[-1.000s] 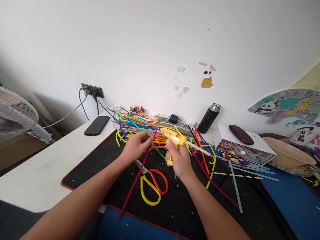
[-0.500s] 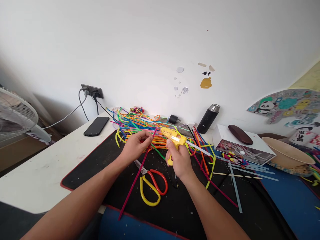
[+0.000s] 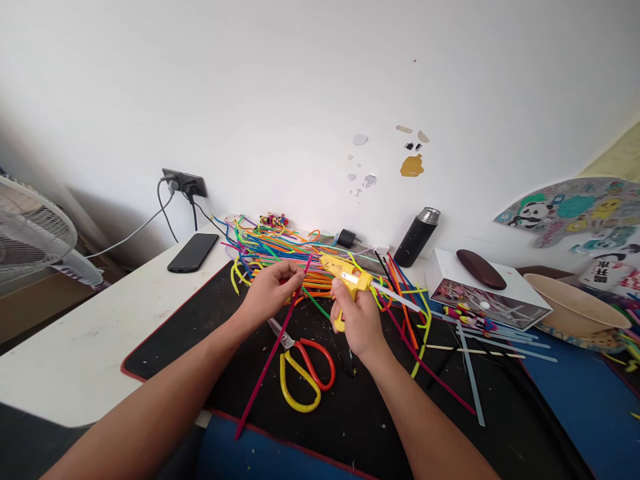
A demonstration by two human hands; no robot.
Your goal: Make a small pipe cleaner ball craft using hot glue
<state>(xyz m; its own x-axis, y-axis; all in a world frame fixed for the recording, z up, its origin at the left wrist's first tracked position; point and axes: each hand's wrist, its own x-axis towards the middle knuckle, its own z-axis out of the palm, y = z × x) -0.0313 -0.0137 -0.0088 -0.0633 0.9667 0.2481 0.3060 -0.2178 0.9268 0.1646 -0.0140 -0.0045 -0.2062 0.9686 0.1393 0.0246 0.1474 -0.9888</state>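
Between the fingertips of my left hand [image 3: 273, 288] is a magenta pipe cleaner [image 3: 266, 367], its long end slanting down toward the mat's front edge and a short tip poking up. My right hand [image 3: 359, 317] is closed round the handle of a yellow hot glue gun [image 3: 345, 268], nozzle pointing left near that tip; a glue stick [image 3: 397, 297] juts from its back. I cannot tell whether nozzle and tip touch. Below the hands lie scissors [image 3: 303, 383] with one red and one yellow handle, partly under the pipe cleaner. Behind spreads a pile of coloured pipe cleaners [image 3: 280, 248].
A phone [image 3: 193, 252] lies on the white table left of the black mat [image 3: 185, 333]. Behind stand a dark flask [image 3: 417, 239] and a white box [image 3: 493, 287] with a brown case [image 3: 481, 269] on top. Loose glue sticks [image 3: 471, 373] lie right. A fan [image 3: 37, 223] is far left.
My left hand and the magenta pipe cleaner have shifted very slightly left. The glue gun stays in my right hand, almost still.
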